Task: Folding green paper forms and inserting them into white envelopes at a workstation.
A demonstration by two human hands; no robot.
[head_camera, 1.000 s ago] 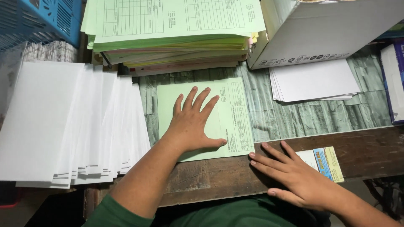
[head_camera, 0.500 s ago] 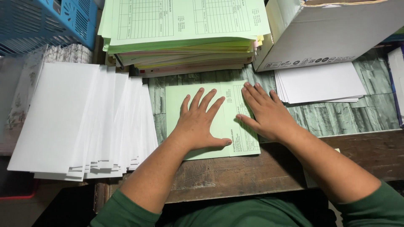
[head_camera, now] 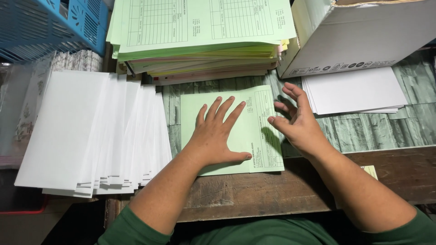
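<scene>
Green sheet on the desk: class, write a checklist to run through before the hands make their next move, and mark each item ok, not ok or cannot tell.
1. Green sheet lies flat on the desk: ok.
2. Left hand presses it down, fingers spread: ok.
3. Right hand has a grip on the sheet: not ok, it is open by the right edge.
4. Fanned white envelopes are off the sheet: ok.
5. Green form stack is off the sheet: ok.
6. Sheet is single, not doubled: cannot tell.

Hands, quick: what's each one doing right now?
Left hand: open, flat on the folded green sheet, holding nothing.
Right hand: open, fingers loosely curled, raised over the sheet's right edge, holding nothing.
</scene>
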